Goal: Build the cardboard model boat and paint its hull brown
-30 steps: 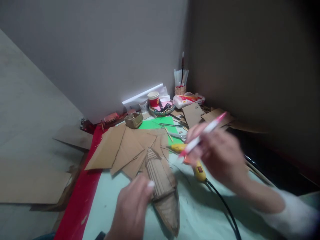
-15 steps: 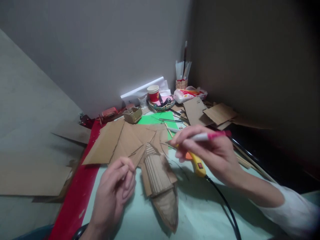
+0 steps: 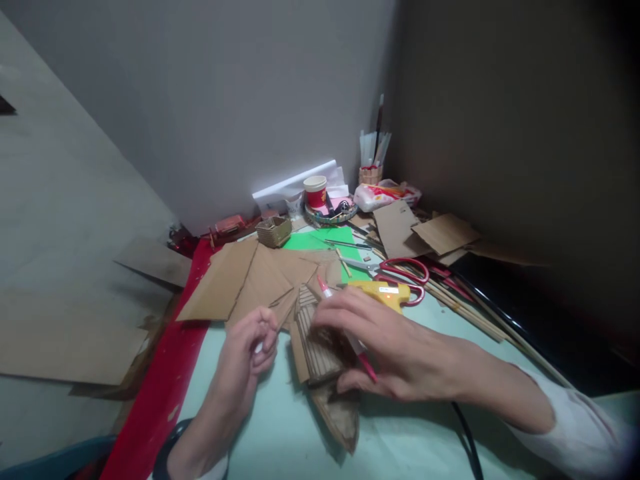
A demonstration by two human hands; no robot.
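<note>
A cardboard boat model (image 3: 320, 343) with a ribbed top and pointed end lies in front of me on the table. Over its right side reaches my right hand (image 3: 385, 347), with a white and pink pen (image 3: 359, 350) tucked slantwise in the fingers. The thumb is near the boat's lower right edge; whether it presses on the boat is hard to tell. My left hand (image 3: 253, 340) is curled closed to the left of the boat. A small white bit shows among its fingers, too small to name. Behind lies a large creased cardboard sheet (image 3: 240, 280).
A yellow glue gun (image 3: 377, 291) with a black cord and red-handled scissors (image 3: 405, 267) lie beyond my right hand. Further back are a small basket (image 3: 274, 231), a red paper cup (image 3: 315, 193) on a tray, loose cardboard pieces (image 3: 445, 232) and thin wooden sticks (image 3: 470, 313).
My right hand has moved left and down over the boat, and the pen has swung to a steep slant. The scissors and glue gun now show more fully. My left hand stays curled.
</note>
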